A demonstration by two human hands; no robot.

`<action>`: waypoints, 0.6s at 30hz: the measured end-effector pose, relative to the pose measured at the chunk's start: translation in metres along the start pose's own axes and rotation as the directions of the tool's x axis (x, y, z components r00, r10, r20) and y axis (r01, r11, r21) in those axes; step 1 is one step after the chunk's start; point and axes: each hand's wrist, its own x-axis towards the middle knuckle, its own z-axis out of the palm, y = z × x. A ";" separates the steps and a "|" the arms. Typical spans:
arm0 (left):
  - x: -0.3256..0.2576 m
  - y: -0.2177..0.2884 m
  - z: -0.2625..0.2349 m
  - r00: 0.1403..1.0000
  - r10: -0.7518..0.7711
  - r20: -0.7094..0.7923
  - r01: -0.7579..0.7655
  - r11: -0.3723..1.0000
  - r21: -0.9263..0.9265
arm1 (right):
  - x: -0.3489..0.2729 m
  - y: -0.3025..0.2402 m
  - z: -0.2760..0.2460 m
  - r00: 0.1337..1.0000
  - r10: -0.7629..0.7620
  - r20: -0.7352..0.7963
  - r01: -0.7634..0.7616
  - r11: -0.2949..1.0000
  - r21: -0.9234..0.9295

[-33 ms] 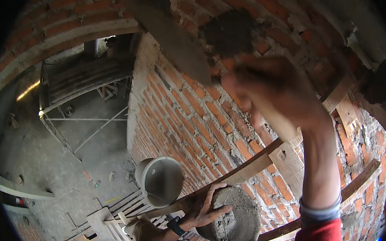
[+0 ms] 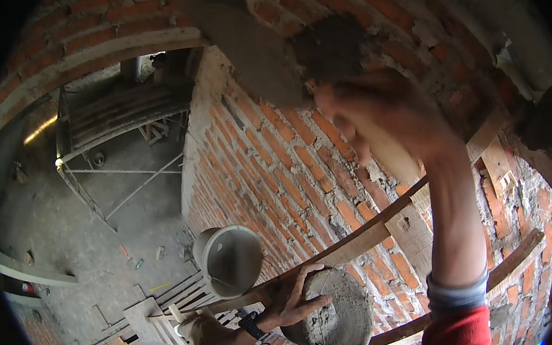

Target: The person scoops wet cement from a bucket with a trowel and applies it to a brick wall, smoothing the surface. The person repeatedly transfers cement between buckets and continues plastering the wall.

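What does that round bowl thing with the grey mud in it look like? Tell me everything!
The round pan is a shallow, worn bowl, caked inside and out with grey wet mortar, so its own material is hard to tell. It is tilted, with its open side facing up toward the camera. The left hand grips its rim, fingers spread over the edge. It sits low in the picture, close to the red brick wall and by a wooden plank.
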 end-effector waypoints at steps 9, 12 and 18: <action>0.003 -0.013 -0.003 0.999 -0.039 0.028 0.041 0.995 -0.089 | 0.039 0.051 -0.136 0.663 0.420 -0.620 -0.687 0.670 -0.281; 0.001 -0.009 -0.004 0.995 -0.076 0.064 0.083 0.990 -0.117 | 0.031 0.056 -0.156 0.736 0.249 -0.630 -0.559 0.749 -0.356; 0.003 -0.006 -0.004 0.995 -0.099 0.013 0.099 0.995 -0.018 | 0.110 0.113 -0.114 0.905 0.175 -0.388 -0.365 0.788 -0.495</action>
